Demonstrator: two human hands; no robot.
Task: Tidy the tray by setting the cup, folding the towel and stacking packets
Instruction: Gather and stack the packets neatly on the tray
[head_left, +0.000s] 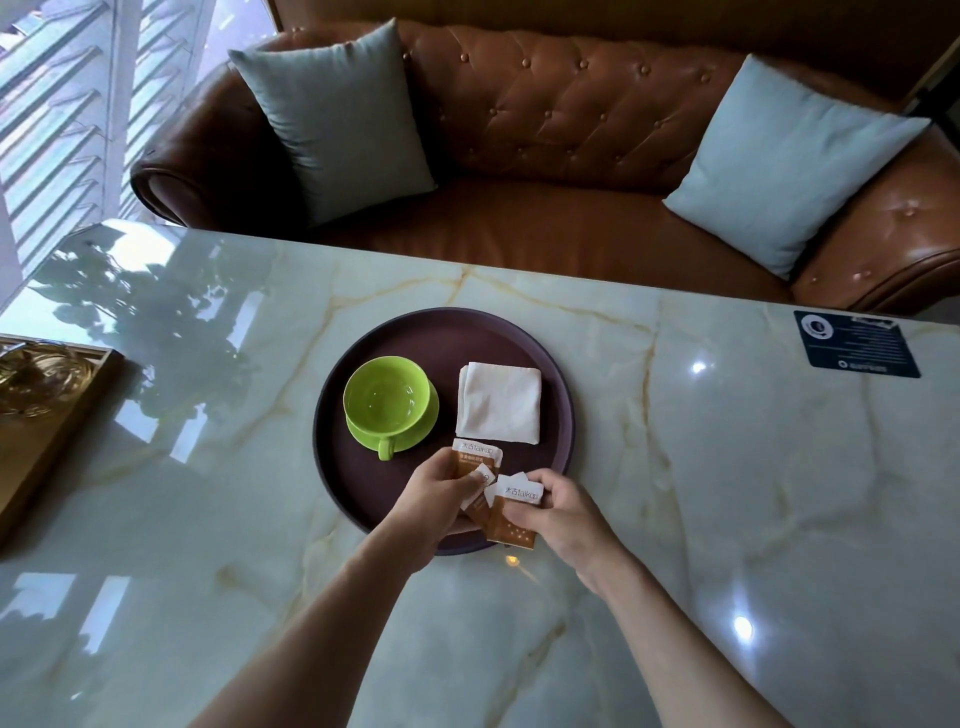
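Your left hand (434, 493) pinches a brown-and-white packet (475, 460) over the near part of the round dark tray (563, 395), fingers closed on its lower end. Your right hand (561, 512) grips another packet (511, 514) just beside it, thumb on top near the printed white band; a third one seems to sit between the two, partly hidden. The green cup (387, 397) stands upright on its green saucer (421, 428) on the tray's left side, handle pointing near. The white towel (498, 402) lies folded in a square to the cup's right. The tray rests on a glossy marble table (727, 467).
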